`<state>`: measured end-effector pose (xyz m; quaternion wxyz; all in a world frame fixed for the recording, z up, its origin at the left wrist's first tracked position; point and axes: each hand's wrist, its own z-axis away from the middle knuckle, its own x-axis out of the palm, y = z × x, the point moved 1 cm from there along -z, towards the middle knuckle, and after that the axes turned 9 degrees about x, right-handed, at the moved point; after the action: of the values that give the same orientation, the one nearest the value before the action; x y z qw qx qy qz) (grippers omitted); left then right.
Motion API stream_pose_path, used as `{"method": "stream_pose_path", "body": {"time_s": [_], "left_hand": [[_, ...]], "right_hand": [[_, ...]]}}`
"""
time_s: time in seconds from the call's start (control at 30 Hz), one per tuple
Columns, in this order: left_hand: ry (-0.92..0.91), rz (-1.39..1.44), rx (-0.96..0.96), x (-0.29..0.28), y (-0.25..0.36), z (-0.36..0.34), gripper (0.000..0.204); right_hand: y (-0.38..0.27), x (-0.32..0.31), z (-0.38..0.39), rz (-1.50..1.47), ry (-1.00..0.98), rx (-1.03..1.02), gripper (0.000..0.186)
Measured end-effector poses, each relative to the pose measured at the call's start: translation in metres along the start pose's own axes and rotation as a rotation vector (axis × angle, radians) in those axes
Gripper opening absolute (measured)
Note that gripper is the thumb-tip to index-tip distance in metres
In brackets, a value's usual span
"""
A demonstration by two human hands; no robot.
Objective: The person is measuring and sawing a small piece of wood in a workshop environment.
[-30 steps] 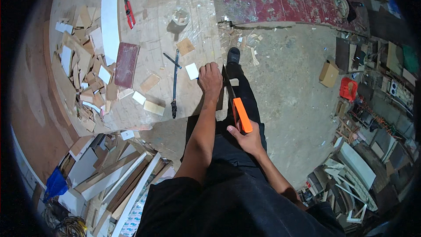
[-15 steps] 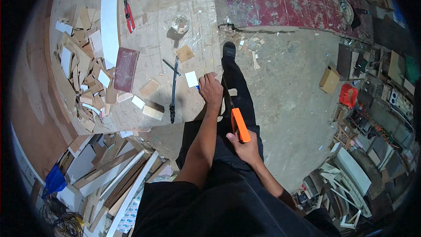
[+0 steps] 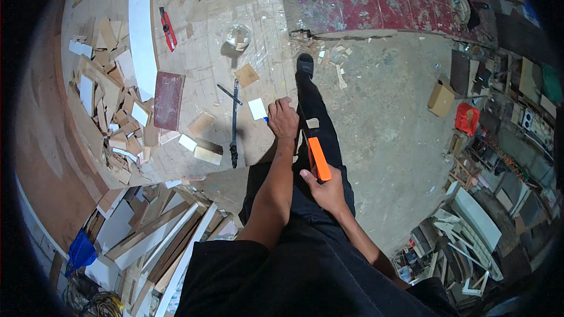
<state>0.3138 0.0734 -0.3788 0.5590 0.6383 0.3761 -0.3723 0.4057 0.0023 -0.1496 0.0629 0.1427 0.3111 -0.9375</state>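
My right hand (image 3: 326,191) is closed round the orange handle (image 3: 318,158) of a hand saw. Its dark blade (image 3: 303,123) points forward along the table's right edge, just right of my left hand (image 3: 284,118). That left hand is bent over the edge with its fingers curled down; whatever lies beneath them is hidden. A bit of blue (image 3: 266,119) shows beside its wrist. Left of the fingers lies a small white rectangular piece (image 3: 257,108). A light offcut (image 3: 312,123) shows right of the blade, against my dark trouser leg.
On the table (image 3: 205,17) lie a long dark rod (image 3: 235,123), a pen-like stick (image 3: 229,94), a dark red block (image 3: 169,101), a red-handled tool (image 3: 168,29) and a clear round container (image 3: 239,36). Scrap wood (image 3: 111,105) is heaped left; boards (image 3: 158,235) lean below.
My right hand and the saw have moved forward a little, toward my left hand. The left hand keeps its place at the table edge. The whole view has shifted slightly.
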Motion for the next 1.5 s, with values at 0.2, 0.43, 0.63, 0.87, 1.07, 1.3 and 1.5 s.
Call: {"method": "stream_pose_path", "body": {"time_s": [0.2, 0.43, 0.63, 0.87, 1.07, 1.3, 1.5], "left_hand": [[-0.047, -0.01, -0.036, 0.003, 0.005, 0.005, 0.024], [-0.107, -0.004, -0.065, 0.003, 0.003, 0.004, 0.024], [0.005, -0.033, -0.017, 0.004, 0.003, 0.0, 0.024], [-0.008, 0.014, -0.03, 0.002, 0.002, 0.007, 0.022], [-0.049, 0.018, -0.087, 0.003, 0.003, 0.003, 0.023], [-0.031, 0.004, -0.042, 0.004, 0.001, 0.008, 0.023], [-0.063, 0.005, -0.077, 0.006, 0.005, 0.003, 0.023]], "right_hand": [[0.011, -0.001, -0.004, -0.011, -0.006, -0.017, 0.033], [-0.003, 0.0, -0.012, -0.017, -0.027, 0.044, 0.032], [-0.004, -0.01, 0.019, 0.052, -0.023, 0.002, 0.03], [0.003, -0.002, 0.004, -0.02, -0.031, -0.003, 0.029], [0.006, -0.009, 0.004, 0.0, -0.056, 0.024, 0.03], [0.007, -0.009, 0.003, 0.0, -0.042, -0.021, 0.03], [0.006, -0.004, -0.016, -0.055, -0.06, 0.039, 0.032]]}}
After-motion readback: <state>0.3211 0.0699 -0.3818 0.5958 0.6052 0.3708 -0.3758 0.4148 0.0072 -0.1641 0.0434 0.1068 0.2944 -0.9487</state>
